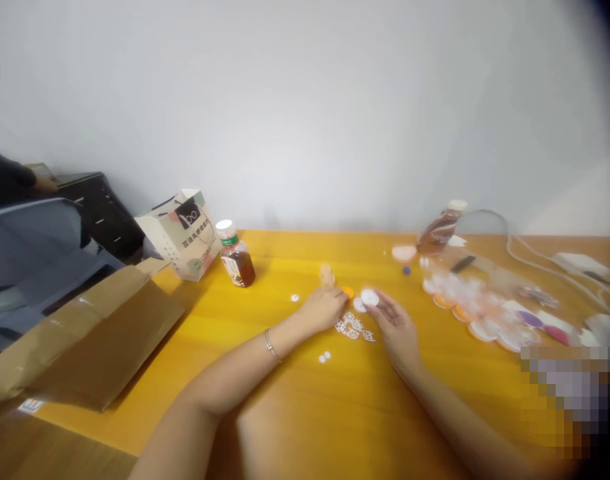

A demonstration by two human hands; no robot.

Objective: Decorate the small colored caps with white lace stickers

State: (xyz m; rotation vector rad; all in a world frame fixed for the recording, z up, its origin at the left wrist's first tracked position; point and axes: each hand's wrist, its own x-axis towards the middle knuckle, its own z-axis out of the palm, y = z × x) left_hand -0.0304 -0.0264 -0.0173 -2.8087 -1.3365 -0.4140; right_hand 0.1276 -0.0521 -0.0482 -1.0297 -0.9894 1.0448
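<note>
My right hand [397,328] pinches a white round disc [369,297] between thumb and fingers. Just under and left of it is a second white disc [359,305]; whether I hold that one too is unclear. The fingertips of my left hand [325,309] are closed at the edge of a small orange disc [348,293]. Right behind this hand stands a small tan object [327,275], too blurred to name. White cut-out pieces [353,326] with wheel-like patterns lie on the table between my hands. Small white dots [325,357] rest nearer to me, and a small white ring [295,298] lies to the left.
On the left are a brown paper bag [99,333], a printed gift bag [185,233] and a bottle of dark drink [237,257]. Rightward lie a tilted bottle [441,230], a row of packed discs [479,310] and cables [535,250]. Another person's hand [43,183] shows far left.
</note>
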